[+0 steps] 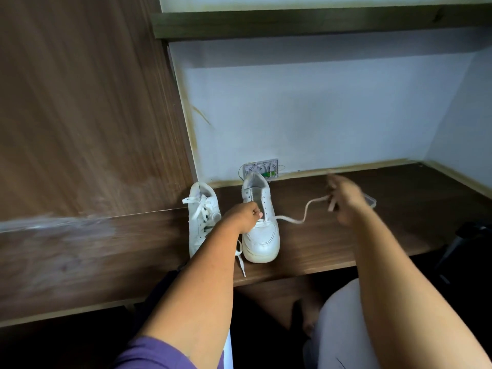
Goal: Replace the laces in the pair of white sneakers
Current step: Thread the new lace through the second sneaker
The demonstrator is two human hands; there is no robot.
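A smooth white sneaker [261, 230] is stood on the dark wooden desk [346, 235], its rounded toe pointed toward the person, and it is gripped by the curled fingers of the left hand [246, 217]. A flat, wavy lace [303, 214] is stretched sideways from those fingers to the blurred right hand [346, 201], where it is pinched. A second sneaker [202, 214], laced, is stood just beside the left hand.

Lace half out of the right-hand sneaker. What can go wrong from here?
1. The right hand pulls the lace sideways; the unlaced sneaker, toe near the desk edge, may tip or slide if the left hand loosens.
2. The loose lace dangling over that edge by the left forearm could snag and drag the laced sneaker.
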